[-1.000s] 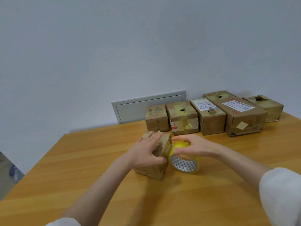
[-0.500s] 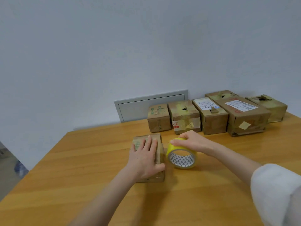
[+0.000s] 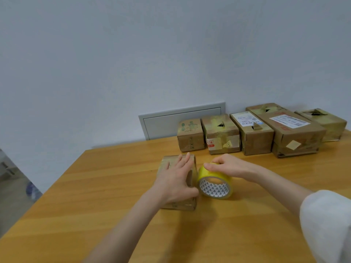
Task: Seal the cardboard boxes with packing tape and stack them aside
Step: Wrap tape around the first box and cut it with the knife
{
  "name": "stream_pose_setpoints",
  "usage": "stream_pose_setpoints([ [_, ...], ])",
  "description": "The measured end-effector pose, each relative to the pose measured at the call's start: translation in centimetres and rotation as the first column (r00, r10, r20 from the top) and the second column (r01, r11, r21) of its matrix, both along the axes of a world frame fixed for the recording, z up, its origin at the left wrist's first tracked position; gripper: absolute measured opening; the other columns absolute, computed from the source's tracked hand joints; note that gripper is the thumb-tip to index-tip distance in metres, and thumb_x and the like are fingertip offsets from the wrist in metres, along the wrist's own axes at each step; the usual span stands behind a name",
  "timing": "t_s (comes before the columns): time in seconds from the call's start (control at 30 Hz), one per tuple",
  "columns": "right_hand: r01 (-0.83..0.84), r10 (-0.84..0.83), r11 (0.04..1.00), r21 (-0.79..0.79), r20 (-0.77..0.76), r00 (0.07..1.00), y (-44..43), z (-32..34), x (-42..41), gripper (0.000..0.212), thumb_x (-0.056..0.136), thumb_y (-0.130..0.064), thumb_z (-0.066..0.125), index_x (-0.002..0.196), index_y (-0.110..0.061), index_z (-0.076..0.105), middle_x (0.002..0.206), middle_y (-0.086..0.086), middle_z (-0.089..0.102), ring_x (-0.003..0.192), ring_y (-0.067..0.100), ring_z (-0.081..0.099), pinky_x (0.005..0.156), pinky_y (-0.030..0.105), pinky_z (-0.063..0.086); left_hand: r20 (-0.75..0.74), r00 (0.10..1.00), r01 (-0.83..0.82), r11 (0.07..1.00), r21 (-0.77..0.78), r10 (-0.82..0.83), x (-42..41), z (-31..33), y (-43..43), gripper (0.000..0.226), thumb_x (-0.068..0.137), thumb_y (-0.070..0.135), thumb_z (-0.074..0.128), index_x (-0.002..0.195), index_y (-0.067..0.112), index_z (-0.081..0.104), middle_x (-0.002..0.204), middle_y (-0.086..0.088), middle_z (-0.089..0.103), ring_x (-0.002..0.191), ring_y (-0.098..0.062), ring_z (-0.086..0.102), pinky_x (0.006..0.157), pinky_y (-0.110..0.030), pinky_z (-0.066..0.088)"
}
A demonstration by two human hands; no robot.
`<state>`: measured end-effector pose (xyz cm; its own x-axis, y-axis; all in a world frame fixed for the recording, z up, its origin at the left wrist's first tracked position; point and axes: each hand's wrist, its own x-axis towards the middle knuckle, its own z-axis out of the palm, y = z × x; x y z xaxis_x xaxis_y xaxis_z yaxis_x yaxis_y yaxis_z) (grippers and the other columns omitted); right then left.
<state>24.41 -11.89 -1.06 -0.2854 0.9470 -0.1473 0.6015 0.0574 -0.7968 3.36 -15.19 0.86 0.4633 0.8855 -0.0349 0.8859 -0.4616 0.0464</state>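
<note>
Wooden table (image 3: pixel 95 186): left hand (image 3: pixel 175 182) lies flat, fingers straight, atop small cardboard box (image 3: pixel 166 164); right hand (image 3: pixel 228 165) curls fingers over adjacent yellow tape roll (image 3: pixel 214 186).

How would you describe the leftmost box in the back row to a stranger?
On the wooden table, a row of boxes stands along the wall. The box is at the row's left end, before the white wall panel. It is the smallest, with green print on top.

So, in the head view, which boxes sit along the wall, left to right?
Green-printed small box, box with red sticker, box with white label, large box with long label, far-right box.
</note>
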Motion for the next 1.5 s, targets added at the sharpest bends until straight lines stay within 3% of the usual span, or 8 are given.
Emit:
stream_pose_setpoints([
  [0.3, 0.012, -0.020, 0.986, 0.166, 0.043, 0.999, -0.5, 1.3, 1.9, 0.049, 0.078, -0.069, 0.056, 0.075, -0.023, 0.070, 0.069, -0.011, 0.068, 0.066, 0.005, 0.065, 0.065, 0.021, 0.047, -0.126, 0.992, -0.001, 0.999, -0.036, -0.004, 0.1, -1.2, 1.6, 0.092, 0.083, 0.053, 0.051, 0.153, 0.029, -0.004, 0.159, 0.012, -0.012, 0.148, -0.017, -0.004, 0.118, -0.051, 0.001],
  [0.43, -0.009, -0.066, 0.977, 0.212, 0.344, 0.936, -0.1, 1.7, 3.1, 0.055, 0.082, -0.067, 0.055, 0.102, -0.019, 0.071, 0.105, -0.002, 0.069, 0.092, 0.014, 0.063, 0.079, 0.034, 0.053, -0.149, 0.989, -0.024, 0.999, -0.038, 0.018, 0.4, -1.2, 1.5, 0.089, 0.086, 0.054, 0.047, 0.152, 0.030, -0.008, 0.159, 0.011, -0.013, 0.148, -0.018, -0.004, 0.118, -0.050, 0.000],
  [0.53, 0.001, -0.049, 0.986, 0.166, 0.286, 0.957, -0.5, 1.5, 3.7, 0.056, 0.086, -0.061, 0.055, 0.116, -0.015, 0.067, 0.117, -0.002, 0.065, 0.103, 0.016, 0.061, 0.087, 0.032, 0.050, -0.145, 0.989, -0.040, 0.999, -0.031, 0.035, 0.5, -1.2, 1.5, 0.087, 0.087, 0.054, 0.047, 0.152, 0.032, -0.008, 0.160, 0.010, -0.011, 0.148, -0.019, -0.004, 0.118, -0.051, 0.000],
  [0.7, -0.009, 0.005, 1.000, 0.029, 0.121, 0.993, -1.1, 2.4, 5.0, 0.034, 0.086, -0.056, 0.059, 0.074, -0.027, 0.069, 0.071, -0.013, 0.067, 0.074, 0.006, 0.062, 0.068, 0.023, 0.043, -0.149, 0.988, -0.028, 0.999, -0.025, 0.024, 0.6, -1.0, 1.4, 0.082, 0.088, 0.051, 0.047, 0.150, 0.040, -0.006, 0.160, 0.009, -0.009, 0.148, -0.021, -0.002, 0.117, -0.053, 0.002],
  [0.83, 0.026, -0.159, 0.965, 0.262, 0.503, 0.849, -0.7, 1.7, 4.7, 0.055, 0.081, -0.064, 0.058, 0.111, -0.020, 0.068, 0.105, -0.004, 0.069, 0.085, 0.014, 0.060, 0.058, 0.026, 0.045, -0.151, 0.988, -0.042, 0.999, -0.035, 0.036, 0.2, -1.0, 1.4, 0.082, 0.088, 0.052, 0.046, 0.151, 0.040, -0.004, 0.160, 0.008, -0.009, 0.148, -0.019, -0.002, 0.117, -0.051, 0.002],
  [1.1, 0.055, -0.240, 0.942, 0.331, 0.551, 0.799, -0.8, 1.3, 4.0, 0.058, 0.088, -0.064, 0.046, 0.130, -0.026, 0.057, 0.125, -0.002, 0.062, 0.105, 0.017, 0.060, 0.063, 0.028, 0.042, -0.170, 0.981, -0.101, 0.995, -0.022, 0.095, 0.0, -0.8, 1.6, 0.081, 0.088, 0.052, 0.046, 0.151, 0.040, -0.005, 0.161, 0.006, -0.009, 0.148, -0.020, -0.002, 0.118, -0.052, 0.005],
  [1.3, -0.035, -0.286, 0.909, 0.415, 0.681, 0.674, -2.0, 0.3, 1.4, 0.050, 0.091, -0.062, 0.043, 0.109, -0.023, 0.067, 0.099, -0.001, 0.068, 0.090, 0.020, 0.063, 0.062, 0.028, 0.043, -0.248, 0.957, -0.154, 0.988, 0.013, 0.152, 0.9, -1.1, 1.3, 0.089, 0.087, 0.063, 0.047, 0.151, 0.037, -0.009, 0.161, -0.004, -0.011, 0.148, -0.026, -0.004, 0.116, -0.056, 0.006],
  [1.5, 0.014, -0.263, 0.929, 0.370, 0.633, 0.728, -3.3, -0.4, 1.1, 0.049, 0.084, -0.067, 0.050, 0.065, -0.023, 0.053, 0.065, -0.007, 0.055, 0.063, 0.015, 0.053, 0.050, 0.026, 0.033, -0.243, 0.966, -0.063, 0.990, 0.127, 0.093, 4.0, -0.5, 0.4, 0.084, 0.090, 0.059, 0.046, 0.154, 0.024, 0.004, 0.161, -0.007, -0.002, 0.148, -0.025, 0.004, 0.118, -0.049, 0.012],
])
